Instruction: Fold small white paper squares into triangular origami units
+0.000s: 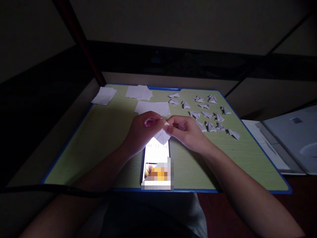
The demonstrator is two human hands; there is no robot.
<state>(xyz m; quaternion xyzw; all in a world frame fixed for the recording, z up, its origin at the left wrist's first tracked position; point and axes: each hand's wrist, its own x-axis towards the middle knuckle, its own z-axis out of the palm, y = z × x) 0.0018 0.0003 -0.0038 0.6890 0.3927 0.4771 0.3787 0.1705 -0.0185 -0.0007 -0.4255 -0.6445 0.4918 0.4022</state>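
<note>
Both hands meet over the far end of a lit phone [157,162] that lies on a green board [104,132] with a blue rim. The left hand [145,129] is curled, its fingertips pinched on the upper left edge of a small folded paper [162,135]. The right hand [186,130] pinches the paper's upper right edge, thumb and forefinger pressed together on it. The paper hangs between them just above the phone's top; it is a triangle whose tip points down toward the person, its wide edge held level between the two hands, so its long axis runs left to right.

The phone's long axis runs from the person away, its near end at the board's near rim. Beyond the phone lies a flat sheet [152,107], with two more stacks of sheets [138,92] [104,96] farther off and to the left. To the phone's far right, many small folded pieces [210,115] are scattered in loose rows, well apart from the hands. Right of the board lies a grey folder [289,142].
</note>
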